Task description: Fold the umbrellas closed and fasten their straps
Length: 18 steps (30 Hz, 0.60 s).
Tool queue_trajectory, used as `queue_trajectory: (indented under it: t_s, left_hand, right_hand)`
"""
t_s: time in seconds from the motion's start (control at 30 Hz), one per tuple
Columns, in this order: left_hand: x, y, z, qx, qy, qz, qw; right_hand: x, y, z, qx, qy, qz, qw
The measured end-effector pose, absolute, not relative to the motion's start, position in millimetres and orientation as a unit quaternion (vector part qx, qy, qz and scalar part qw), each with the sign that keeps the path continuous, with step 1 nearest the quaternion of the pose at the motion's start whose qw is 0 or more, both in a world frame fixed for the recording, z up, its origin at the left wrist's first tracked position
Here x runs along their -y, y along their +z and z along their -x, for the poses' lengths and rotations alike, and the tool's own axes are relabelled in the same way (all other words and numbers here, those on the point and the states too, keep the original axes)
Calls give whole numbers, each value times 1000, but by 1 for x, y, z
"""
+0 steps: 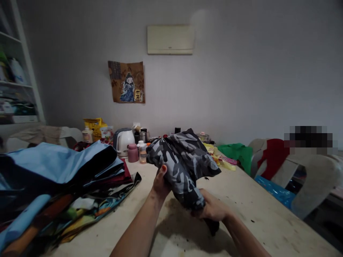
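Both of my hands hold a folded umbrella with a grey and black camouflage canopy (182, 160) above a worn beige table (257, 210). My left hand (160, 184) is wrapped round the bunched fabric at its middle, thumb on top. My right hand (211, 208) is closed round the lower end near the dark handle, which pokes out below the fingers. The loose canopy flares out towards the far side of the table.
A pile of folded umbrellas and fabric, light blue, black and red (61, 167), covers the left of the table. At the back stand a white kettle (122, 141), a pink bottle (132, 152), small jars and a green bag (237, 151). Chairs with red cloth (273, 157) stand to the right.
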<state>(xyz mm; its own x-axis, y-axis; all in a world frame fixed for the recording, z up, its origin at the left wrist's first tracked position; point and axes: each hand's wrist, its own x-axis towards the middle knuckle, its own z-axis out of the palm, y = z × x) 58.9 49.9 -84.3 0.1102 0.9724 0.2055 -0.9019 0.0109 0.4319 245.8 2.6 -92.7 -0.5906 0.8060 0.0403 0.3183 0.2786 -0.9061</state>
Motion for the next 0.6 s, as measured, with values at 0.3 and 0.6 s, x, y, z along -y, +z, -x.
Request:
queue_trajectory:
  t_s: [0.3,0.6]
  left_hand:
    - [-56,-108,-66,-60,638,-208,739]
    - [-52,-84,-70,-88,607,-169,771]
  right_hand:
    - [-8,-114,-254,651,655,313,219]
    - [-18,-91,-279,730,468,382,319]
